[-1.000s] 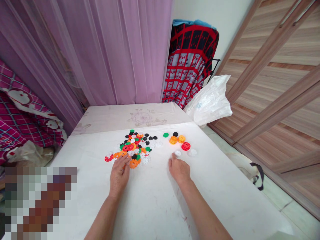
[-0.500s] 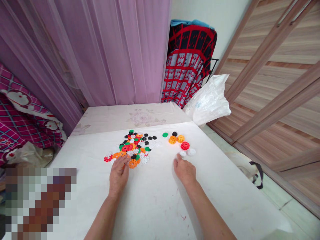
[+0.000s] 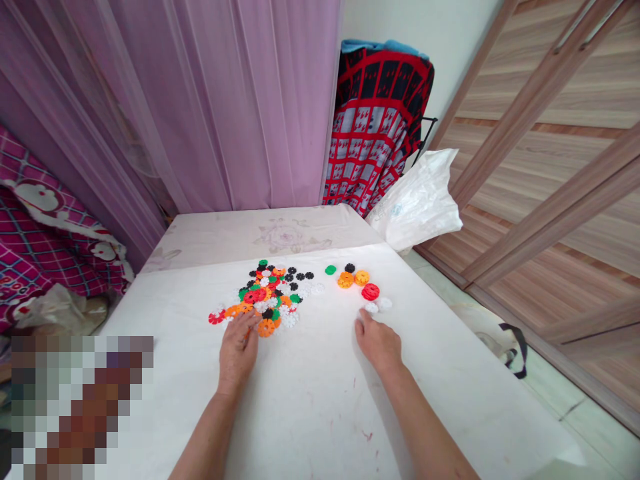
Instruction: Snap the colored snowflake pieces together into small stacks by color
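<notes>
A mixed heap of notched plastic discs [image 3: 267, 293] in red, orange, green, black and white lies left of centre on the white cloth. My left hand [image 3: 241, 337] rests at the heap's near edge, fingers apart and touching discs. Right of the heap are smaller groups: a green disc [image 3: 331, 270], a black one [image 3: 350, 268], orange ones [image 3: 345, 280], yellow-orange ones [image 3: 361, 277], a red stack [image 3: 371, 292] and white discs [image 3: 385, 304]. My right hand [image 3: 377, 337] has its index fingertip at a white disc [image 3: 371, 307], the other fingers curled in.
The table [image 3: 310, 413] has a flowered cloth at its far end. A white plastic bag [image 3: 420, 203] hangs by the far right corner. Purple curtains [image 3: 250, 100] stand behind, a wooden wardrobe [image 3: 540, 167] to the right, and a pink plaid cloth [image 3: 45, 233] at the left.
My right hand has moved slightly to the right, and the white disc at its fingertip has shifted right, closer to the other white discs. My left hand has stayed at the heap.
</notes>
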`<state>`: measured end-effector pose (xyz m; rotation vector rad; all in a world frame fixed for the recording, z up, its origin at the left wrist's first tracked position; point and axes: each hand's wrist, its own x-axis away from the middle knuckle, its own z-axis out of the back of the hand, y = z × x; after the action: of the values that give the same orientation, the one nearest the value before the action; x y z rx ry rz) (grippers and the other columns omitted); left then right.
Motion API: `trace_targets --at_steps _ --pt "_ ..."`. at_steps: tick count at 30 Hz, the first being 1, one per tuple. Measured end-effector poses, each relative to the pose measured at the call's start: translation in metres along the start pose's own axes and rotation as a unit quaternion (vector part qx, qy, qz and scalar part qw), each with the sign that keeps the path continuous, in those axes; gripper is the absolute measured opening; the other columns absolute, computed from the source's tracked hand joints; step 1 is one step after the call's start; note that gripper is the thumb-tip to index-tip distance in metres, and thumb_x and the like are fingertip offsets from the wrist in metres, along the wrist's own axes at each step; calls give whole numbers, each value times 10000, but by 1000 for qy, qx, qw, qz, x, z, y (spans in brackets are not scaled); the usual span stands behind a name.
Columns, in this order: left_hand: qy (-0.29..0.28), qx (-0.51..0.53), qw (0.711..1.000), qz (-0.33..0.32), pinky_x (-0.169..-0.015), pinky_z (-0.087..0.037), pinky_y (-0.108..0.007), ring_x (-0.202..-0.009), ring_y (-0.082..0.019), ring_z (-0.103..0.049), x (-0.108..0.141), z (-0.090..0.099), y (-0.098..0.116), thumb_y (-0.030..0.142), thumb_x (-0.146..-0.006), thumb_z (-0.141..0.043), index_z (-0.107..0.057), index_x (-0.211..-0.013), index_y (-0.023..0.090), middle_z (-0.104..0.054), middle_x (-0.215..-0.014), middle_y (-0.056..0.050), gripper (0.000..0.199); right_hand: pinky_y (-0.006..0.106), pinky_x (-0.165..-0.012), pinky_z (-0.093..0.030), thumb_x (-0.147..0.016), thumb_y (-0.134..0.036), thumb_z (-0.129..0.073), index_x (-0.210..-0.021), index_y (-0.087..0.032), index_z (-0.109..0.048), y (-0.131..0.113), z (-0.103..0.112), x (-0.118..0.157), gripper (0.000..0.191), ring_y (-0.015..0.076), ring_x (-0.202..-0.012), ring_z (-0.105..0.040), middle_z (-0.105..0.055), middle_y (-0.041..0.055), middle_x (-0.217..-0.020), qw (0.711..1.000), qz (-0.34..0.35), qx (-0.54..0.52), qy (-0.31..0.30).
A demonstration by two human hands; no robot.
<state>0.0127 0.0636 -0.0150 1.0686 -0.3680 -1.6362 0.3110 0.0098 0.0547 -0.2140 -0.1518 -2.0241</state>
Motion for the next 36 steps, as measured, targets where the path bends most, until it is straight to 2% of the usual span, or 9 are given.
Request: trace_targets --at_steps 10,17,36 --pt "12 2 1000 0 -1091 -390 -532 -1155 -243 -612 0 -2 0 341 -880 -481 -726 -990 277 -708 -1166 -50 276 349 -745 -475 -976 -361 -296 -1380 -281 -472 7 -2 -4 448 249 -907 -687 -728 107 -995 1000 -8 -11 10" --pt "7 -1 1000 -9 -1077 -409 -524 -1138 -242 -622 -1 0 2 351 -887 -469 -726 -989 265 -710 -1158 -59 290 337 -729 -474 -976 -353 -302 -1355 -309 -521 12 -9 4 440 249 -890 -695 -740 89 -957 1000 -6 -10 27" --pt "-5 -22 1000 -14 -1058 -426 -535 -1158 -263 -611 0 3 3 355 -897 -450 -731 -1003 257 -709 -1166 -70 317 343 -763 -476 -967 -321 -321 -1331 -229 -537 21 -10 7 433 248 -899 -691 -734 124 -968 997 -51 -48 34"
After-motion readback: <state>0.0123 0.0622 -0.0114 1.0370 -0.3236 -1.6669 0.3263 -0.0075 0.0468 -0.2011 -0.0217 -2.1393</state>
